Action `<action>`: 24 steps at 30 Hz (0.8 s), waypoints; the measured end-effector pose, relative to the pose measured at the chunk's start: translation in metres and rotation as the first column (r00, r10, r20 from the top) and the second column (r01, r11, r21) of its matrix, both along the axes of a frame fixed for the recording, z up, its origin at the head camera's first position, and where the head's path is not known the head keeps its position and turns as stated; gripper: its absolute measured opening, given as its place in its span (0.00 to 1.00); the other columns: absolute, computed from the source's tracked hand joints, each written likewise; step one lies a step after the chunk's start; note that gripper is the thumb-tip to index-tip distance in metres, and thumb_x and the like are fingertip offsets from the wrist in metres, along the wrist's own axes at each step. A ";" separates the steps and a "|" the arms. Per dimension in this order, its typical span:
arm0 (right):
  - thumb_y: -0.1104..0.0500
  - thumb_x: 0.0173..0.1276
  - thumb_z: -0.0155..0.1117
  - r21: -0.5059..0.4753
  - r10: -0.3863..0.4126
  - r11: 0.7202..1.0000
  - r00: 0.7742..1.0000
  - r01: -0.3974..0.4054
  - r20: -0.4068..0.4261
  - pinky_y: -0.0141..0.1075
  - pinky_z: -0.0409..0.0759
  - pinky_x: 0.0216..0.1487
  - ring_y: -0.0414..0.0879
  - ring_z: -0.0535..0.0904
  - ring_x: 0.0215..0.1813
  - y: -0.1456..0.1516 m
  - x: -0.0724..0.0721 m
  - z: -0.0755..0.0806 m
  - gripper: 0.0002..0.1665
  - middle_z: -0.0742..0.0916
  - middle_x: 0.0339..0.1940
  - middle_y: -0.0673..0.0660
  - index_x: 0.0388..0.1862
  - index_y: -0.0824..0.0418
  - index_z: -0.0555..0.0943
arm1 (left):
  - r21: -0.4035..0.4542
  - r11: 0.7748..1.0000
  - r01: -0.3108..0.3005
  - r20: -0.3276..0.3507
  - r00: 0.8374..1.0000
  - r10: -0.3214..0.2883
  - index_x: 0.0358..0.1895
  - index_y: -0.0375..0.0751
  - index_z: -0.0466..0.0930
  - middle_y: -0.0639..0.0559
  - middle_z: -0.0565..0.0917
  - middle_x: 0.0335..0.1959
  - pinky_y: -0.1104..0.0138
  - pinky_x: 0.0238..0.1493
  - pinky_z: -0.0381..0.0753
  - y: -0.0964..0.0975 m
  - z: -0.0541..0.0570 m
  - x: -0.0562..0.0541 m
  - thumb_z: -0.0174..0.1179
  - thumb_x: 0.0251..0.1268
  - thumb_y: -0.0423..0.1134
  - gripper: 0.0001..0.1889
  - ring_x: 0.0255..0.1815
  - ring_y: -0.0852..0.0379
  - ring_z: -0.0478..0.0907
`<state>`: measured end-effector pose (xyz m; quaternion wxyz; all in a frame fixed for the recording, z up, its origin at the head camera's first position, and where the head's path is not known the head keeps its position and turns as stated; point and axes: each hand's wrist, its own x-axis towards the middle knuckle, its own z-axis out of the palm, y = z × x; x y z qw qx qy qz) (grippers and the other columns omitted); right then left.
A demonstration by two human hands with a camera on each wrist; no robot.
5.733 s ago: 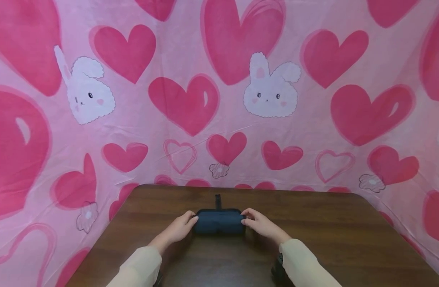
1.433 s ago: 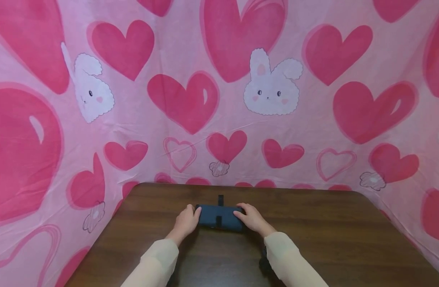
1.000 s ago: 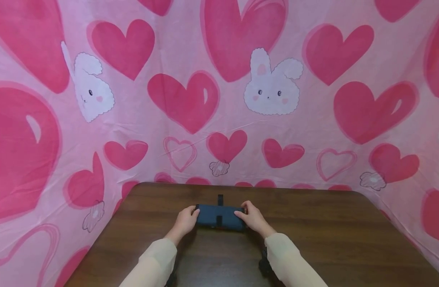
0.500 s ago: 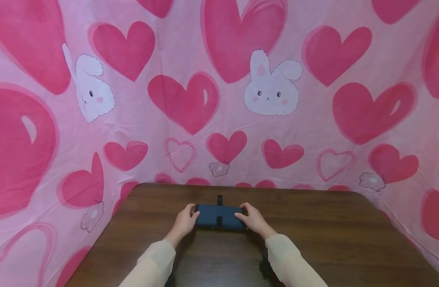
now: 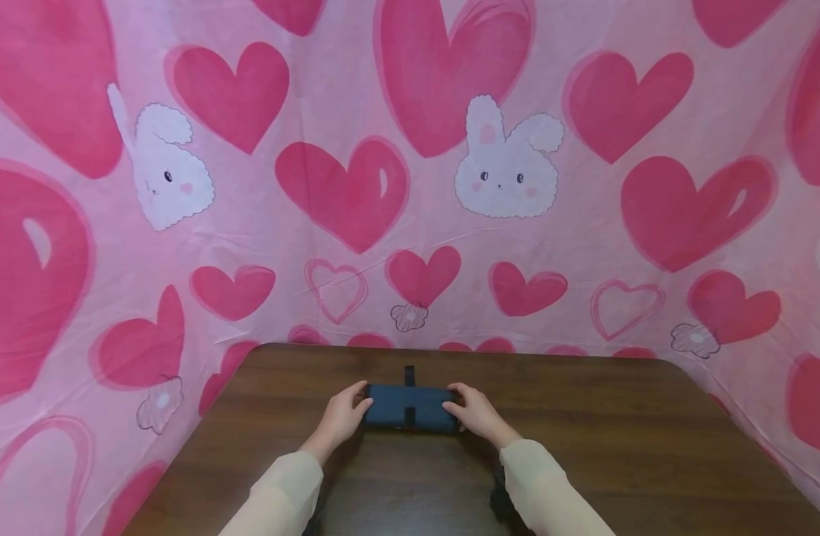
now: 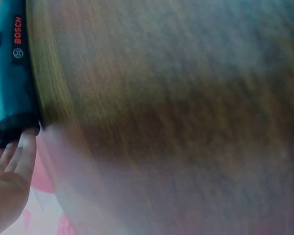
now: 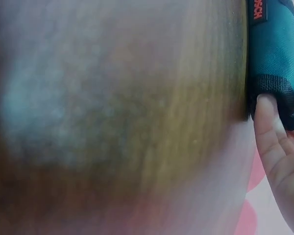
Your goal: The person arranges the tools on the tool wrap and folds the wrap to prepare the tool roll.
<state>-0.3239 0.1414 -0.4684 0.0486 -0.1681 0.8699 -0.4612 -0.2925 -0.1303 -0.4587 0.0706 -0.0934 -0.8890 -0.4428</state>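
Observation:
A blue fabric tool roll (image 5: 389, 406) with black edging lies rolled up near the middle of the table. A black strap patch (image 5: 410, 415) shows on its front face. My left hand (image 5: 342, 413) grips its left end, thumb on the near side; the left wrist view shows fingers (image 6: 25, 159) against the black-trimmed end and a BOSCH label (image 6: 18, 36) on the tool roll (image 6: 10, 85). My right hand (image 5: 480, 413) holds the right end in the same way. In the right wrist view one finger (image 7: 267, 120) presses the black mesh edge (image 7: 274, 85). The roll's inside is hidden.
Dark brown wooden table (image 5: 584, 424) with rounded far corners. A black strap end (image 5: 410, 374) sticks out behind the roll onto the table. A pink curtain (image 5: 342, 74) with hearts and rabbits hangs behind and at the sides.
Compared with several seconds ago, the strap behind shows shorter and the front strap patch has come into view. Over the last second the hands and roll have barely shifted.

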 end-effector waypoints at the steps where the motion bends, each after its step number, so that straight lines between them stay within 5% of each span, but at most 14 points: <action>1: 0.59 0.64 0.61 -0.007 0.006 1.000 1.000 -0.006 -0.001 0.38 0.78 0.21 0.45 0.75 0.20 0.000 0.000 0.000 0.28 0.78 0.48 0.67 0.59 0.73 0.68 | 0.001 1.000 0.003 0.000 1.000 -0.003 0.61 0.27 0.67 0.33 0.75 0.53 0.52 0.49 0.73 0.000 0.000 0.000 0.55 0.65 0.33 0.23 0.52 0.40 0.74; 7: 0.62 0.63 0.62 -0.038 0.026 0.999 1.000 -0.026 -0.003 0.39 0.77 0.18 0.45 0.73 0.14 0.001 0.002 0.002 0.30 0.79 0.43 0.65 0.60 0.74 0.66 | 0.005 1.000 0.019 0.010 1.000 -0.019 0.63 0.28 0.65 0.32 0.74 0.54 0.51 0.52 0.71 -0.002 0.001 -0.001 0.56 0.64 0.33 0.24 0.54 0.40 0.72; 13: 0.61 0.63 0.62 -0.007 0.041 0.999 0.999 -0.041 0.010 0.39 0.77 0.18 0.45 0.73 0.14 0.003 0.001 0.001 0.31 0.79 0.39 0.65 0.61 0.74 0.65 | -0.019 0.999 0.041 0.098 0.994 -0.039 0.63 0.29 0.64 0.31 0.72 0.56 0.53 0.48 0.74 -0.003 0.004 -0.001 0.56 0.65 0.35 0.26 0.49 0.42 0.76; 19: 0.61 0.64 0.61 0.045 0.071 0.996 0.997 -0.073 0.027 0.39 0.77 0.19 0.46 0.73 0.13 0.003 0.001 0.006 0.32 0.74 0.48 0.71 0.63 0.75 0.64 | -0.104 0.991 0.079 0.185 0.981 -0.059 0.65 0.26 0.61 0.32 0.66 0.62 0.48 0.57 0.64 -0.001 0.008 -0.002 0.53 0.67 0.37 0.27 0.62 0.37 0.63; 24: 0.61 0.64 0.61 0.071 0.075 0.995 0.997 -0.077 0.028 0.38 0.77 0.19 0.46 0.74 0.13 0.003 0.001 0.007 0.32 0.71 0.53 0.73 0.63 0.74 0.64 | -0.106 0.991 0.081 0.212 0.976 -0.057 0.65 0.25 0.59 0.31 0.65 0.63 0.48 0.58 0.63 0.001 0.009 0.000 0.53 0.67 0.36 0.27 0.63 0.36 0.62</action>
